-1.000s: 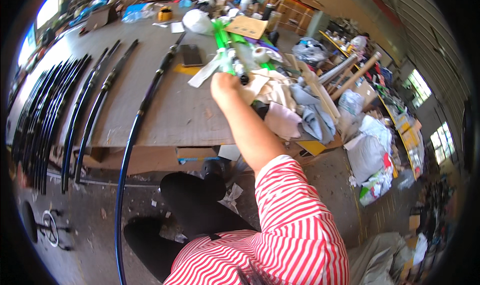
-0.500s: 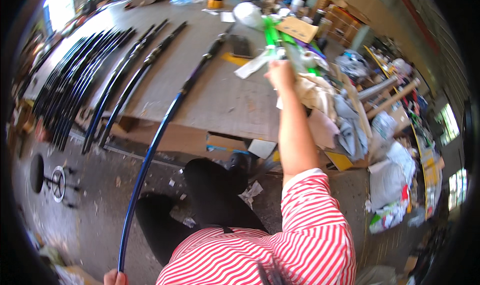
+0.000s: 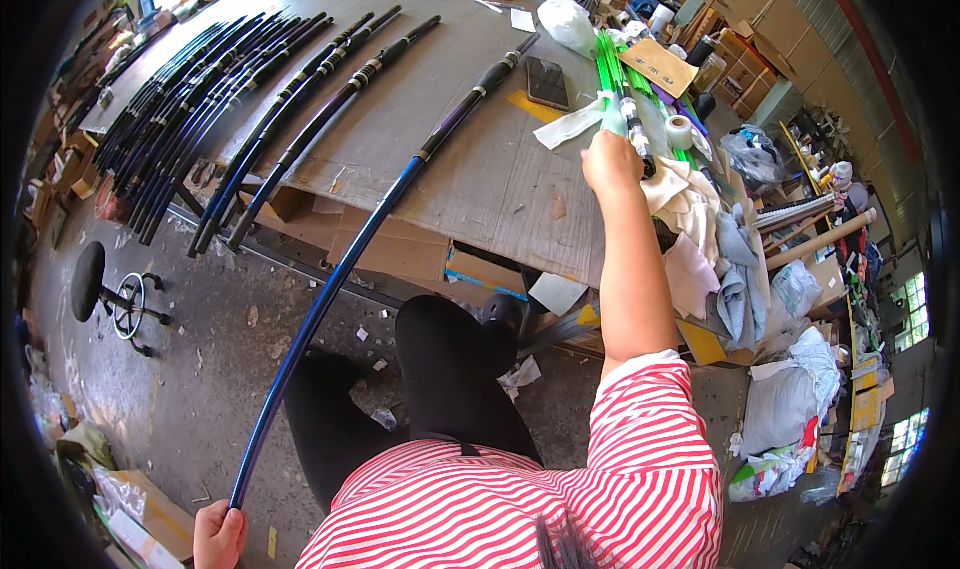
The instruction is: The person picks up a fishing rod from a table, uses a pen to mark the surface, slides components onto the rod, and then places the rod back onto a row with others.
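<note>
My left hand (image 3: 219, 536), at the lower left edge, is wrapped round the near end of a long blue-and-black fishing rod (image 3: 347, 259). The rod slants up to the right, and its dark far end lies on the table. Stretched over the table's right side, my right hand (image 3: 612, 164) has its fingers curled in at a pale, translucent piece beside bright green rods (image 3: 607, 64). What it grips is mostly hidden by the hand. A white strip (image 3: 570, 124) and a black phone (image 3: 548, 83) lie just left of it. Cream cloth (image 3: 690, 194) is bunched to its right.
Several dark rods (image 3: 215, 99) lie side by side on the grey table (image 3: 500, 189), some overhanging its near edge. Clear-wrapped rolls (image 3: 679, 131), a brown envelope (image 3: 658, 66) and a white bag (image 3: 567, 24) crowd the right side. A black stool (image 3: 90, 274) stands at left.
The view has shifted, so the table's things sit further right. My right hand has drawn slightly nearer to me beside the green rods. More of my left hand shows, still holding the fishing rod.
</note>
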Available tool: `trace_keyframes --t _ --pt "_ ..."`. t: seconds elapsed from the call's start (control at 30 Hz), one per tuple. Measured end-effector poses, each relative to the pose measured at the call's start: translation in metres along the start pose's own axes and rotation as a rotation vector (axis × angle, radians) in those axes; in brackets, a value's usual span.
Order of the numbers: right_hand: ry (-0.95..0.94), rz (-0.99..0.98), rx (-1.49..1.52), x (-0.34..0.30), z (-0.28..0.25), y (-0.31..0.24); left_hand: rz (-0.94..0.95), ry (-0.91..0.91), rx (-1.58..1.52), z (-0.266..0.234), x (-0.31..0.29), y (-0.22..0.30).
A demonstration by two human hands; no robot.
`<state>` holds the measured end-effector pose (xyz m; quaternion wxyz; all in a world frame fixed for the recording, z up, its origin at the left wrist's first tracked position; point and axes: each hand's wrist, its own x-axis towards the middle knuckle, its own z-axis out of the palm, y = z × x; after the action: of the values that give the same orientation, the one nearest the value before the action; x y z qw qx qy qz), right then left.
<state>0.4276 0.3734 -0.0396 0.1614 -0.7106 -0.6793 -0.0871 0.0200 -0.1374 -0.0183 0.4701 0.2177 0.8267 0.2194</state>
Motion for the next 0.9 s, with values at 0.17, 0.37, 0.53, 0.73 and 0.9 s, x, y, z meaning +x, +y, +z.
trace_keyframes --t 0.17,0.37,0.53,0.73,0.9 --pt "0.246 0.098 0.255 0.004 -0.009 0.006 -0.018 0.016 0.005 0.000 -0.001 -0.001" --pt "0.038 0.052 0.241 -0.004 -0.005 -0.009 0.082 0.001 0.210 -0.013 -0.007 -0.026" --pt "0.050 -0.007 0.162 0.030 0.050 -0.028 -0.003 0.141 -0.247 0.007 0.016 -0.045" --pt "0.374 -0.005 0.469 0.009 0.021 0.001 0.031 -0.137 -0.160 -0.007 0.020 -0.018" --pt "0.526 -0.350 1.121 -0.018 -0.026 -0.065 0.003 -0.237 -0.273 -0.017 0.064 -0.060"
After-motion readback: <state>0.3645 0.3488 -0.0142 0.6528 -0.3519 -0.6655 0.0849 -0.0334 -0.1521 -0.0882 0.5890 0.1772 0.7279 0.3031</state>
